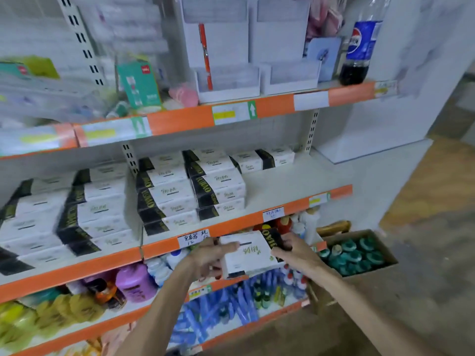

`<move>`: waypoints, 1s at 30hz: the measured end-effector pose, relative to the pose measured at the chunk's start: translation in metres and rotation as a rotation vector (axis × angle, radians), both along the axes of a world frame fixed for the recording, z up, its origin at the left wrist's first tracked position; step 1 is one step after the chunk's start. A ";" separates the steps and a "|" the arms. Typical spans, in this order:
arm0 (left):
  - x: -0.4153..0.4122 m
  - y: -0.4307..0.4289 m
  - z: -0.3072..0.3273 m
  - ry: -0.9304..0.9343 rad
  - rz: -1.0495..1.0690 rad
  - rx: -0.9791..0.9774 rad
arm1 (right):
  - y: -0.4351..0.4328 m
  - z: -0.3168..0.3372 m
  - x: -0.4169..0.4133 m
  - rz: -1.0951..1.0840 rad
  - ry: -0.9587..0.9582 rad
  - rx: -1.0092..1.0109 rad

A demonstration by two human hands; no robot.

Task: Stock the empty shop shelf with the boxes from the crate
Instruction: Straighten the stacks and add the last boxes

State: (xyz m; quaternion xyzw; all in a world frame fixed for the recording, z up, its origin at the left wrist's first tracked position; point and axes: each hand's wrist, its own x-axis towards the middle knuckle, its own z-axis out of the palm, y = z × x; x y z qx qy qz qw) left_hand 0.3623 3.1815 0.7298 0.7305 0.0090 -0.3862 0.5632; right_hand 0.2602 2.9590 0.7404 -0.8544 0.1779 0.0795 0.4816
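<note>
Your left grip (pixel 213 255) and right grip (pixel 295 249) clasp the box (pixel 249 256) by its ends; likely light, stiff card.

Soft even light, blurred, bowed edges.

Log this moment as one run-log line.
held: box | left hand: grips box | right hand: grips box | shelf: part stocked, right end bare

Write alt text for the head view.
The left hand and right hand hold a white box with a black end before an orange-edged shop shelf. Matching boxes fill its left; its right end is bare. A carton of teal-capped bottles sits lower right.
</note>
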 end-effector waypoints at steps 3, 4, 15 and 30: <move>0.005 -0.015 0.006 -0.001 0.077 -0.038 | -0.014 0.016 -0.001 -0.075 -0.069 -0.002; 0.006 -0.022 0.007 0.005 0.108 -0.063 | -0.019 0.019 0.000 -0.106 -0.077 0.017; 0.017 -0.156 -0.002 0.086 0.335 -0.296 | -0.087 -0.004 0.041 -0.272 -0.003 0.616; 0.079 -0.252 0.000 0.172 0.692 -0.383 | -0.309 -0.054 0.139 -0.285 -0.081 0.101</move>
